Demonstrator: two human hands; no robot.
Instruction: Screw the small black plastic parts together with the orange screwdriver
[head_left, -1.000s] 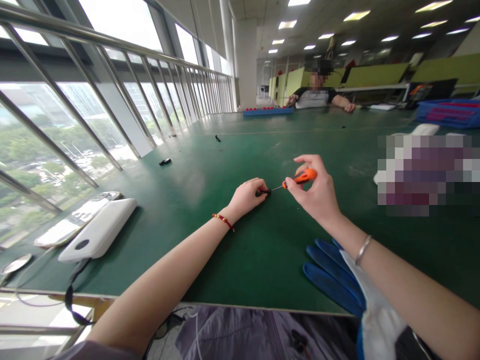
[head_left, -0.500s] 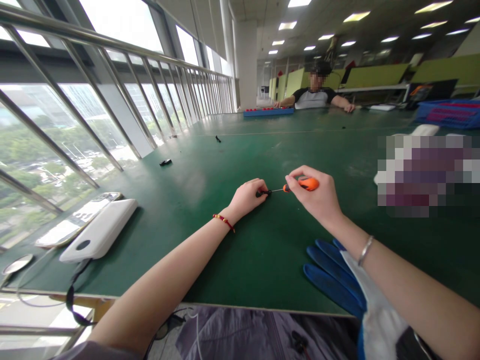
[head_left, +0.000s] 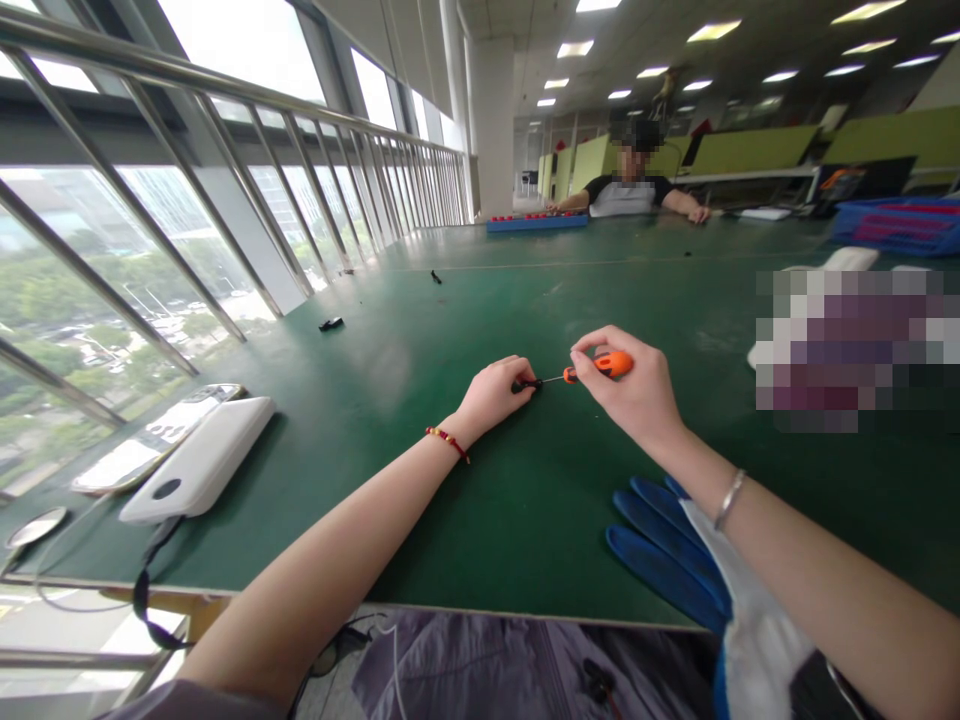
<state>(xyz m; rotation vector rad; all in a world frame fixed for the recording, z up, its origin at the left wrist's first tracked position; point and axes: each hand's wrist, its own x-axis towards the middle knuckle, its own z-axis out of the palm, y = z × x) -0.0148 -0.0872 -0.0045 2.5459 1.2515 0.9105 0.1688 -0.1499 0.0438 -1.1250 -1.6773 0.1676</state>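
My left hand (head_left: pixel 496 390) rests on the green table and pinches a small black part (head_left: pixel 529 384), mostly covered by the fingers; its kind is not clear. My right hand (head_left: pixel 634 385) is closed around an orange and black screwdriver (head_left: pixel 616 363). The screwdriver lies nearly level, its thin metal shaft pointing left, and the tip meets the black part at my left fingertips. Below my right forearm lies a blue and white work glove (head_left: pixel 667 555).
A white power bank (head_left: pixel 199 460) and a phone (head_left: pixel 154 440) lie at the left by the metal railing (head_left: pixel 225 90). Small black pieces (head_left: pixel 331 324) sit farther back. Across the green table (head_left: pixel 465 520) a person (head_left: pixel 630 195) sits near a blue tray (head_left: pixel 536 224); a blue basket (head_left: pixel 900 228) stands right.
The screwdriver handle and my right hand have shifted very slightly up and left. My left hand keeps its place on the black part.
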